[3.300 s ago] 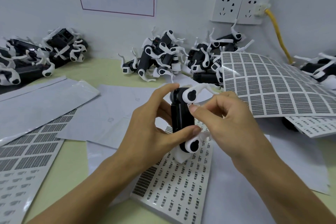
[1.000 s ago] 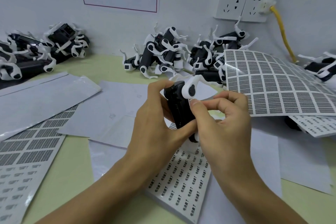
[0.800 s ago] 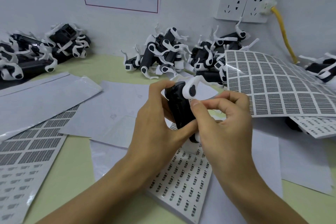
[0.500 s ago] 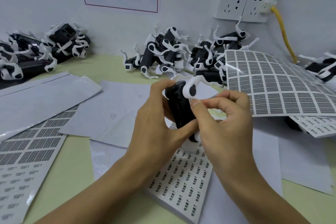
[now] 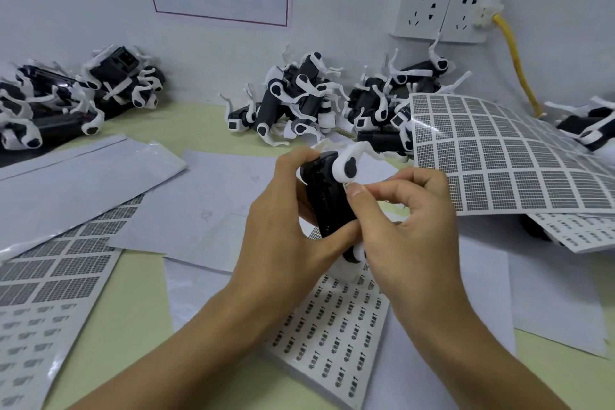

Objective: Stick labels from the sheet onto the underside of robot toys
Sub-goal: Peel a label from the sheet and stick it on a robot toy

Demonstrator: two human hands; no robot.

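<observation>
A black robot toy (image 5: 327,196) with white legs is held upright above the table, its dark underside turned toward me. My left hand (image 5: 283,220) grips its body from the left, thumb across the lower end. My right hand (image 5: 409,226) is at the toy's right edge, thumb tip and forefinger pinched together against it; whether a label sits between them is too small to see. A white label sheet (image 5: 332,326) with rows of small printed labels lies flat beneath both hands.
Piles of black-and-white robot toys lie at the back centre (image 5: 299,100), back left (image 5: 66,100) and far right (image 5: 589,123). A curled grid label sheet (image 5: 499,156) rises at the right. Backing papers (image 5: 73,176) and another sheet (image 5: 43,293) cover the left.
Over the last second both hands and the toy stay almost still. Since 3.3 s ago the toy has risen slightly and my right thumb has settled on its right edge.
</observation>
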